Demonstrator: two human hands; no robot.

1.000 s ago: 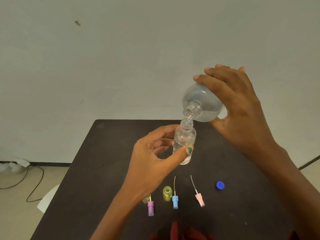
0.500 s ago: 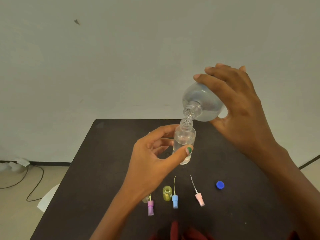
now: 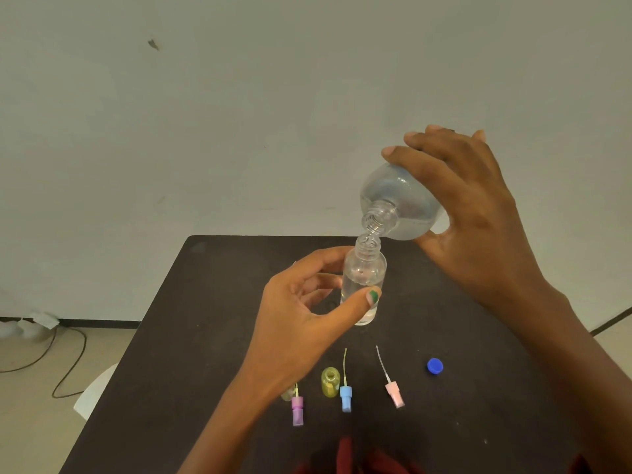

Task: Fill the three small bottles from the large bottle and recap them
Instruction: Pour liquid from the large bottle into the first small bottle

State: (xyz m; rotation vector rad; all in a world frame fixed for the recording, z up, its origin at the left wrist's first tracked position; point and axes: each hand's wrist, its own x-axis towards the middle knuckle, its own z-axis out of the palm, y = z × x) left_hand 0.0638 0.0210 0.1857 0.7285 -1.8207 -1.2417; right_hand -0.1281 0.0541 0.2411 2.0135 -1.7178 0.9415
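While the left hand (image 3: 301,323) grips the small bottle (image 3: 363,282) above the worktop (image 3: 205,336), the right hand (image 3: 475,213) tips the large bottle (image 3: 400,203) mouth-to-mouth; a steeper tilt could flood that narrow neck and spill.

One head-worn wide view looks forward and down, close over the dark table (image 3: 212,336).

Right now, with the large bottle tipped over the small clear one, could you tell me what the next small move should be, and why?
Probably keep pouring briefly, then tip the large clear plastic bottle in the right hand back upright. Its neck sits over the mouth of the small clear bottle held by the left hand, which looks over half full. The small yellow bottle on the table is uncapped too.
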